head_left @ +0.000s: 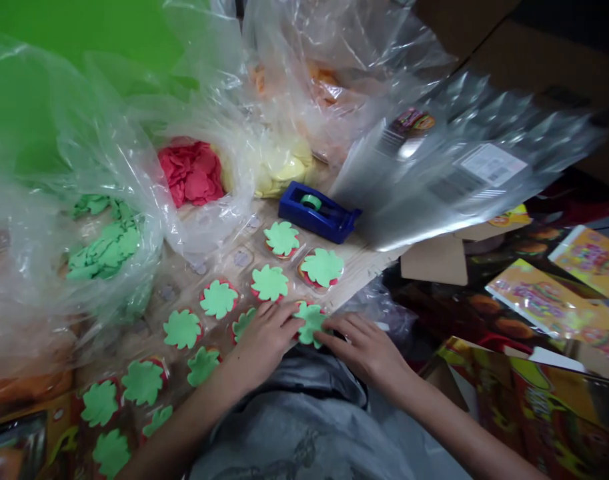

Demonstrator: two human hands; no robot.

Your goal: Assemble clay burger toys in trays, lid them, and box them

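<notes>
Near the front edge of the table, a green wavy-edged piece sits on a red layer, between my two hands. The fingertips of my left hand press on its left edge, with the fingers bent and close together. From the other side, my right hand touches its right edge with thumb and fingers. Several like pieces, such as one green piece and another green piece, lie in rows on red layers in clear plastic trays. My left forearm covers part of the rows.
Clear bags hold green pieces, red pieces, pale yellow pieces and orange pieces. A blue tape dispenser stands beside a stack of clear plastic sleeves. Printed cartons lie at the right.
</notes>
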